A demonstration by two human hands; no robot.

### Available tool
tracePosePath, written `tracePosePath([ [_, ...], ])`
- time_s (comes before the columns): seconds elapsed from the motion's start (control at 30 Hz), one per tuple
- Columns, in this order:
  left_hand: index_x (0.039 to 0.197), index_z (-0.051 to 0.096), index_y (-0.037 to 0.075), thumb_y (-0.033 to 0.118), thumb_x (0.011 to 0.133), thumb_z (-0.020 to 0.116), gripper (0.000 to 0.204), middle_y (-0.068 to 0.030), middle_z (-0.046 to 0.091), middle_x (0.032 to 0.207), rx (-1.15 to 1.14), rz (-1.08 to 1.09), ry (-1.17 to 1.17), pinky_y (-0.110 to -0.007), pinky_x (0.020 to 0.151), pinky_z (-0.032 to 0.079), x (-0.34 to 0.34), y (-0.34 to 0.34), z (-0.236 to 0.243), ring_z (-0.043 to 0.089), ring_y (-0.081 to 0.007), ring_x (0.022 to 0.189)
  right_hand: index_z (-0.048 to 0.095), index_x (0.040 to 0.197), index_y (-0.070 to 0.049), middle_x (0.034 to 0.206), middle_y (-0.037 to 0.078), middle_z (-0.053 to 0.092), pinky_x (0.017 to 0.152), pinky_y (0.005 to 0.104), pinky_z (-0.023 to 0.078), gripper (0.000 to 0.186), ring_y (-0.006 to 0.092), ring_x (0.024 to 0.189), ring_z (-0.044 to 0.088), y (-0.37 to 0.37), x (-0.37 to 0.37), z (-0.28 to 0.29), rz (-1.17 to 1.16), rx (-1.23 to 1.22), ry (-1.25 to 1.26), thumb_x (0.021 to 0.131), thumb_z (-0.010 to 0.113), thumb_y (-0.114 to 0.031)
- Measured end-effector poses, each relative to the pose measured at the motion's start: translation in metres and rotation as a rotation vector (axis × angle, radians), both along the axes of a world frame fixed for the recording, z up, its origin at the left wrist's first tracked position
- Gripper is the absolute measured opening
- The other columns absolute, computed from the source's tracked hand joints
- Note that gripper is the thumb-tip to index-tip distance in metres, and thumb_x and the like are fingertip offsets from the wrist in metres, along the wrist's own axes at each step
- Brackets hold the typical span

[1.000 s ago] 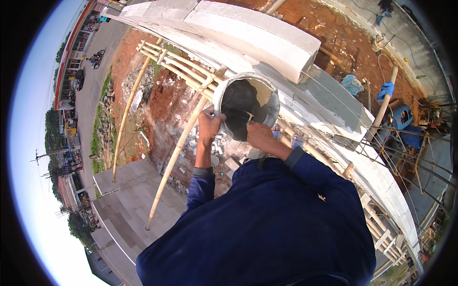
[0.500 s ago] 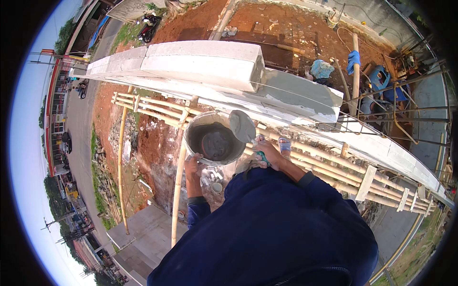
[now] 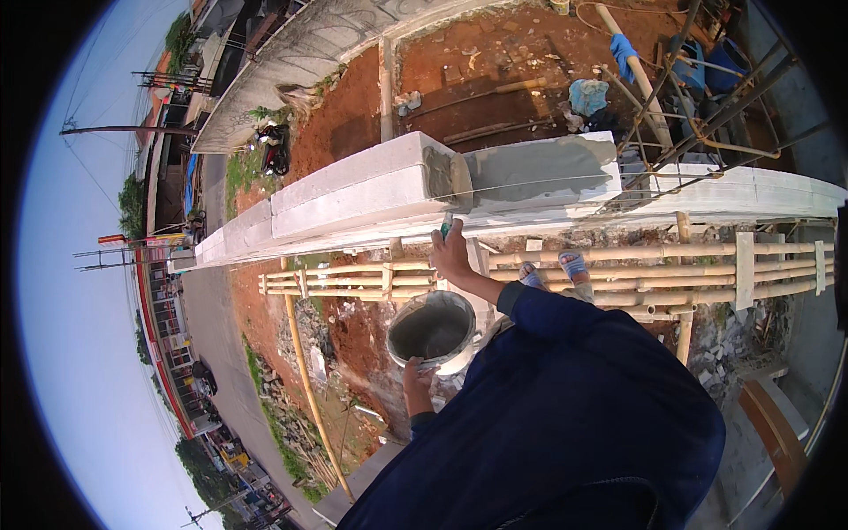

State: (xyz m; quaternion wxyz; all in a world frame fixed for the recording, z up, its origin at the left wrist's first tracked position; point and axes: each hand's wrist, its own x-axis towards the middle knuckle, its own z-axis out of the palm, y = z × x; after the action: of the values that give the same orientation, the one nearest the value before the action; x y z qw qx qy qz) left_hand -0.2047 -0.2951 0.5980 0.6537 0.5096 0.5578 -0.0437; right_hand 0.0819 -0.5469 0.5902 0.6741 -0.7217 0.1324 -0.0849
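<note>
My right hand (image 3: 451, 253) is closed round the green handle of a trowel (image 3: 447, 223), reaching up to the end of a pale concrete block (image 3: 353, 190). Wet grey mortar (image 3: 439, 177) coats that end face; the blade is hard to tell apart from it. More mortar (image 3: 530, 168) lies spread over the lower course of the wall (image 3: 601, 190), right of the block. My left hand (image 3: 418, 382) grips the near rim of a bucket (image 3: 460, 358) with grey mortar inside, tilted in front of my body.
Bamboo poles (image 3: 654, 274) form a scaffold along the wall's near side, with my sandalled feet (image 3: 574, 265) on it. A thin string line (image 3: 521, 187) runs along the wall. Steel bars (image 3: 707, 132) stick up at the right. Red soil and a road (image 3: 225, 380) lie below.
My right hand has moved the trowel from over the bucket up to the block's end, which now bears mortar. The bucket sits lower and further right in view. My view has turned.
</note>
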Motion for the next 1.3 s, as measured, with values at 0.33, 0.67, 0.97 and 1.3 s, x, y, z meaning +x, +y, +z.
tracePosePath([
  [0.33, 0.120, 0.055, -0.003, 0.004, 0.090, 0.064, 0.033, -0.0241, 0.055, 0.129, -0.032, 0.172, -0.007, -0.072, 0.103, 0.051, 0.017, -0.003, 0.018, 0.060, -0.0469, 0.120, 0.025, 0.138, 0.008, 0.081, 0.032, 0.060, 0.064, 0.0565, 0.047, 0.054, 0.0494, 0.072, 0.064, 0.020, -0.033, 0.091, 0.051, 0.132, -0.030, 0.102, 0.061, -0.012],
  [0.67, 0.113, 0.058, -0.003, 0.004, 0.090, 0.064, 0.025, -0.0213, 0.056, 0.123, -0.028, 0.143, -0.050, -0.069, 0.103, 0.052, 0.034, -0.026, 0.026, 0.061, -0.0453, 0.117, 0.025, 0.144, 0.010, 0.090, 0.037, 0.065, 0.067, 0.0595, 0.052, 0.062, 0.0548, 0.080, 0.066, -0.003, -0.026, 0.024, -0.045, -0.003, 0.130, 0.101, 0.062, -0.013],
  [0.97, 0.115, 0.059, -0.002, 0.009, 0.094, 0.061, 0.024, -0.0192, 0.057, 0.122, -0.024, 0.121, -0.041, -0.065, 0.100, 0.055, 0.010, -0.015, 0.009, 0.059, -0.0426, 0.119, 0.022, 0.136, 0.009, 0.086, 0.027, 0.064, 0.060, 0.0458, 0.048, 0.065, 0.0407, 0.075, 0.068, 0.098, -0.079, 0.052, 0.017, 0.061, 0.130, 0.099, 0.070, -0.015],
  [1.3, 0.112, 0.063, -0.003, 0.010, 0.093, 0.061, 0.023, -0.0172, 0.065, 0.108, 0.028, 0.374, -0.164, -0.054, 0.079, 0.063, -0.015, -0.106, -0.010, 0.069, -0.0368, 0.093, 0.044, 0.119, 0.005, 0.082, 0.017, 0.064, 0.044, 0.0374, 0.054, 0.039, 0.0224, 0.053, 0.064, -0.025, -0.169, 0.064, 0.805, 0.526, 0.729, 0.104, 0.064, -0.024],
])
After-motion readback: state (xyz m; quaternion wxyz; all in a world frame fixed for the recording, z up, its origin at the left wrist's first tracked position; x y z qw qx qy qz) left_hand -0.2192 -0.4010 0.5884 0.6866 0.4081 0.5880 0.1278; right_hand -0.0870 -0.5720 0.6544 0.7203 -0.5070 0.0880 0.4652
